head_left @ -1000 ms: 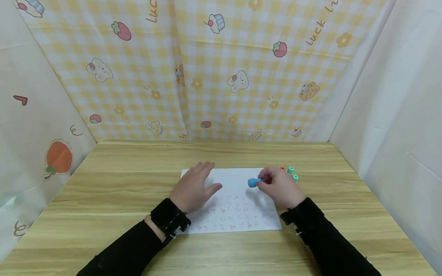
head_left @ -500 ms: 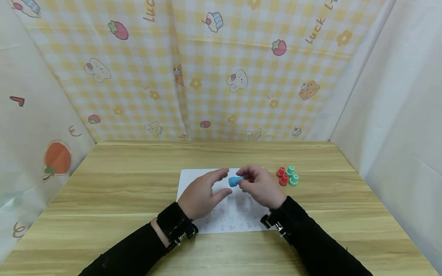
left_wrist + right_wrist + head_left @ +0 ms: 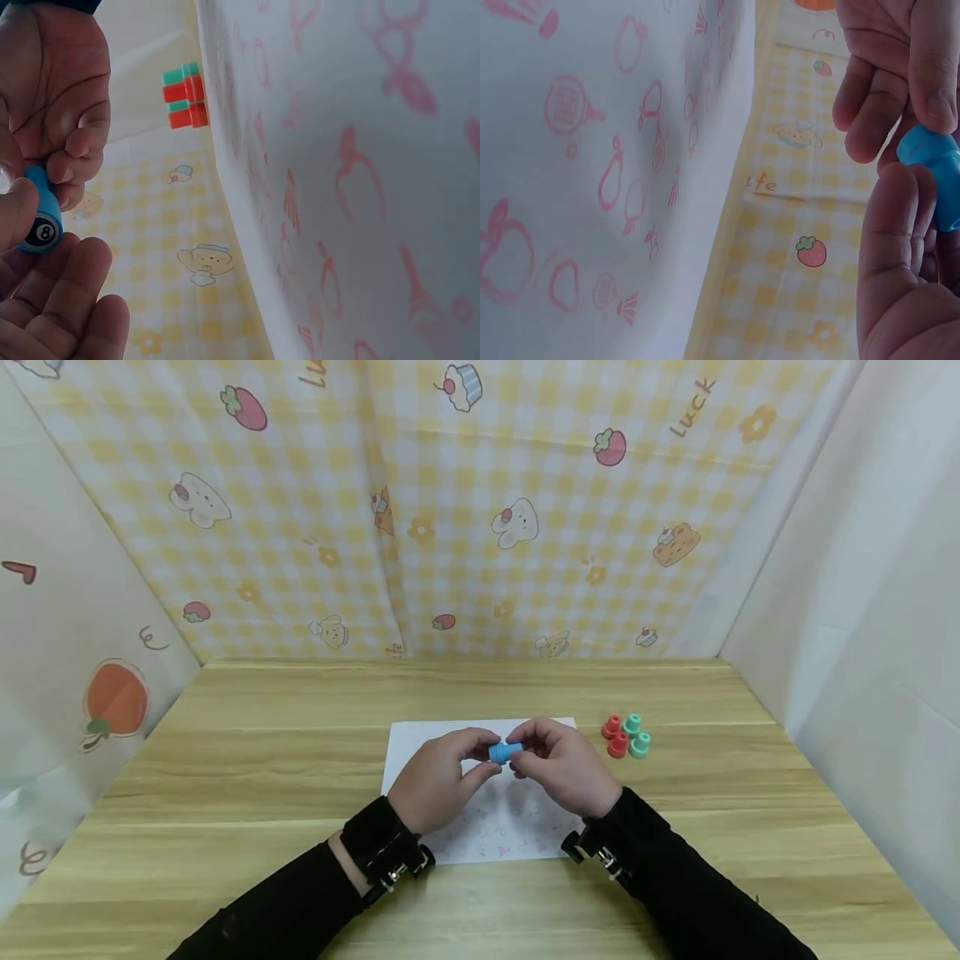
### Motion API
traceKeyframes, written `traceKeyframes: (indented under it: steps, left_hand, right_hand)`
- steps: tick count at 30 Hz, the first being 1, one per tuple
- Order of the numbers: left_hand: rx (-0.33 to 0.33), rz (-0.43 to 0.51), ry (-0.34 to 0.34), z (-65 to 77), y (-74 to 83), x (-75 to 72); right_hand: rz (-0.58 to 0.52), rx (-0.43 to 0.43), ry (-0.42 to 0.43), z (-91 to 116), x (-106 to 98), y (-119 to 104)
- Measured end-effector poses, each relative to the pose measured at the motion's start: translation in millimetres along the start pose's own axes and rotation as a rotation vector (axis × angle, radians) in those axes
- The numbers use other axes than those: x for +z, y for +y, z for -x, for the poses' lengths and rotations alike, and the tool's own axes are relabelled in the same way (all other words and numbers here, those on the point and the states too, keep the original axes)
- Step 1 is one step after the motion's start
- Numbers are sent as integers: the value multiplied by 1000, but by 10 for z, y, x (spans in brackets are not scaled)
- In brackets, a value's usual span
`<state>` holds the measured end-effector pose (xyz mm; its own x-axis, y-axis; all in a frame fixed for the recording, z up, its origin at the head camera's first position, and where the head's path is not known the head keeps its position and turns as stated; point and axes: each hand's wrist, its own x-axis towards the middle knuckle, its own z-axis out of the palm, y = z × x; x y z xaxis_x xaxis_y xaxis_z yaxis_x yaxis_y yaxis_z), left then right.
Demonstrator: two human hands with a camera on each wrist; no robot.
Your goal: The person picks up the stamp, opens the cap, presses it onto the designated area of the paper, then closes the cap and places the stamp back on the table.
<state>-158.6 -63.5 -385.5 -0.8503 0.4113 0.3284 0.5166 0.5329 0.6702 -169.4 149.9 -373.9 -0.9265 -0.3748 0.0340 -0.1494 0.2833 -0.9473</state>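
Over the paper, both hands meet at a small blue stamp point(image 3: 502, 752) held sideways. Its wide end is pinched between the thumb and fingers of my left hand point(image 3: 435, 781). The narrower end sits in the fingertips of my right hand point(image 3: 567, 770). In the left wrist view, a black-and-white figure 8 shows on the side of the blue stamp point(image 3: 43, 217). The right wrist view shows the stamp point(image 3: 934, 169) partly covered by fingers. Below lies a white sheet of paper point(image 3: 408, 733) with rows of small pinkish-red prints, rackets and shuttlecocks among them.
Right of the paper stand two red stamps point(image 3: 617, 744) and two green stamps point(image 3: 639, 745) in a close group on the wooden table point(image 3: 262, 752). A yellow checked cloth point(image 3: 465, 577) hangs behind the table, with white cloth at both sides.
My right hand has carried the blue stamp left, away from the group of stamps. My left hand has moved right and now pinches its wide end. The head view has tilted slightly.
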Motion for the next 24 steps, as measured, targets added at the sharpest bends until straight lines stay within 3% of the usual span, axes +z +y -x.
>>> traceKeyframes:
  steps: [10,24]
  left_hand:
    - [-25,59,9,16,25,-19]
    - [-30,149,33,38,-8,-7]
  right_hand:
    - [22,-17,-87,3,48,-8]
    - [11,-31,-89,38,73,-6]
